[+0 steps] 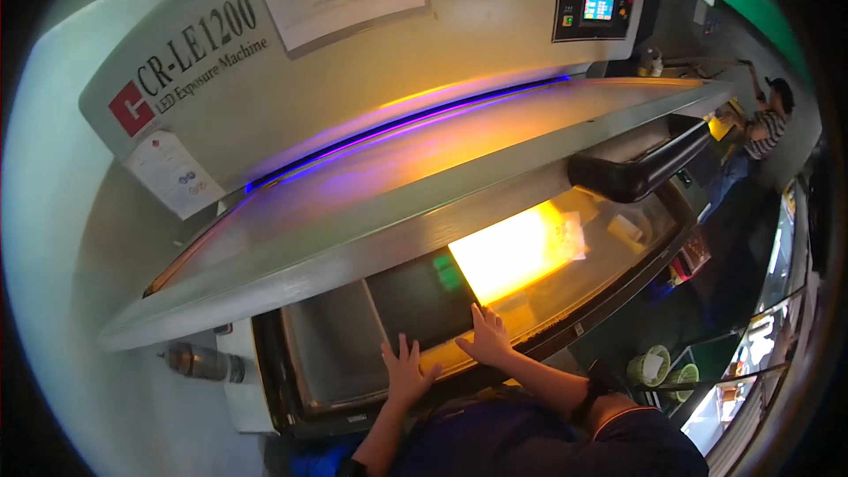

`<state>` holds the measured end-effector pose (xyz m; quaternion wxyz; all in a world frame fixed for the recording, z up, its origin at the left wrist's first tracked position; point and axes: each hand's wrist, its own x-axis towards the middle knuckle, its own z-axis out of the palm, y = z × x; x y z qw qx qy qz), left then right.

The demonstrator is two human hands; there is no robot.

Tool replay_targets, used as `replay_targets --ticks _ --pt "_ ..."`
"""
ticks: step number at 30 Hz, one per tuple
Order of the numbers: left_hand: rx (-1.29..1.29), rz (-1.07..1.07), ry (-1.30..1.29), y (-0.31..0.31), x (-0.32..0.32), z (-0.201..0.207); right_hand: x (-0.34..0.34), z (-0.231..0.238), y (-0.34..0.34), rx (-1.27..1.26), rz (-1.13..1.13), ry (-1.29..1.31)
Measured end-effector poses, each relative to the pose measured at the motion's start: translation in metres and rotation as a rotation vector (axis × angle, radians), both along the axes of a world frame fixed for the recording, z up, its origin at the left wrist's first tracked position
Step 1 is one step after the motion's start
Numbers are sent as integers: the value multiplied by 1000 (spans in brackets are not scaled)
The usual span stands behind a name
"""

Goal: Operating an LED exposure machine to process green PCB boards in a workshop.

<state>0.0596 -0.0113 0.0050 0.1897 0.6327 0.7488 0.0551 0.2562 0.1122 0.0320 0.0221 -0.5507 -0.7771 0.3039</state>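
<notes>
My left hand (408,374) lies with fingers spread at the near edge of the machine's flat bed, by a dark rectangular sheet (417,293). To its right my right hand (488,337) is also open, fingertips at the sheet's near right corner, beside a brightly glowing yellow-white rectangle (512,256). Whether the fingertips press on the sheet or only hover, I cannot tell. A paler panel (334,349) borders the dark sheet on the left. Above the bed hangs the machine's raised lid (353,252), with a thick black handle (636,172); it hides the bed's far side.
Behind the lid stands the tall pale housing (353,88) with a control panel (594,5). A clear bottle (203,362) lies left of the bed. Green baskets (651,366) sit on the lower right. Another person (767,128) works at the far right.
</notes>
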Motion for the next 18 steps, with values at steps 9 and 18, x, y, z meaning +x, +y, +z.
replay_targets --ticks 9,18 --pt "406 993 -1518 -4 -38 -17 -16 -26 23 -261 -391 194" --pt "337 439 -897 -44 -97 -53 -5 -29 19 -246 -339 158"
